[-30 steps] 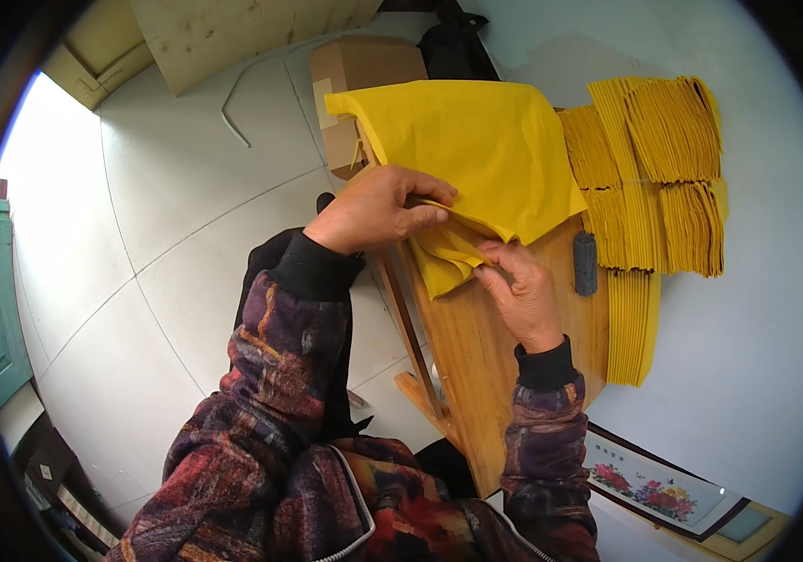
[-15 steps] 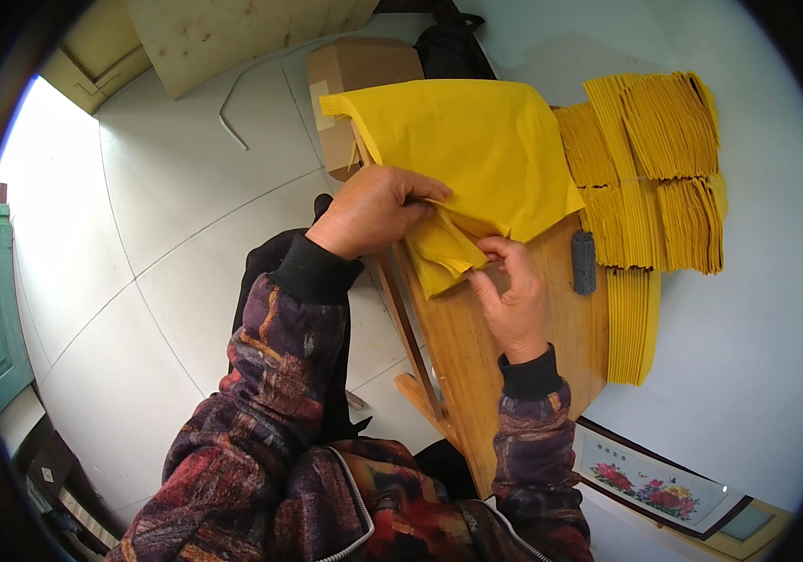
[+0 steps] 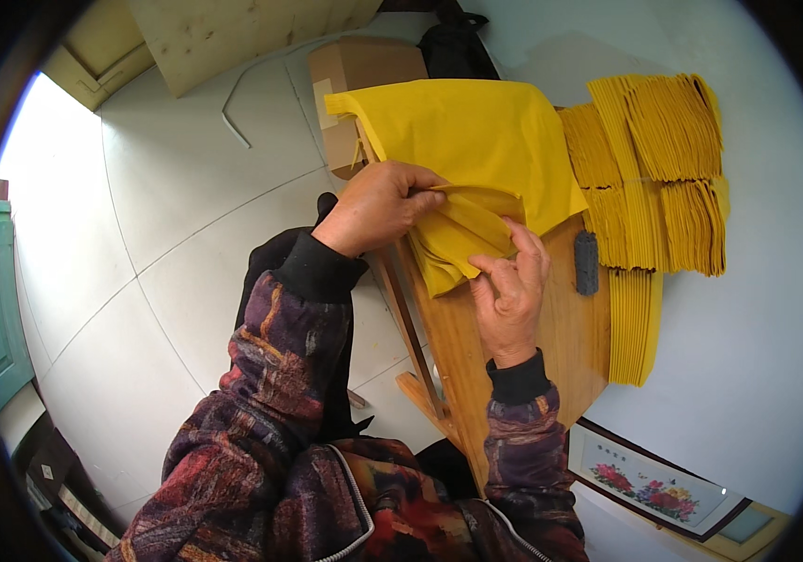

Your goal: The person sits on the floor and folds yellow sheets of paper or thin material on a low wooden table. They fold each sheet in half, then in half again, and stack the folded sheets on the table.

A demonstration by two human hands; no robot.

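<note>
On desk, yellow cloth gapes between left hand, pinching edge, and right hand, fingers spread, can't tell if gripping tbh; bulk lies beyond both.

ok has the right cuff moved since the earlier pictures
Yes: the right cuff has moved left, farther from the grey roll.

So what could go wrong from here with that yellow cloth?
First, the yellow cloth overhangs the left edge of the wooden table, so it might slip if the left hand lets go.
Second, its layers gape between that hand and the right hand, so they could end up creased or uneven.
Third, the dark grey block sits near the table's right edge and might get knocked off.
</note>
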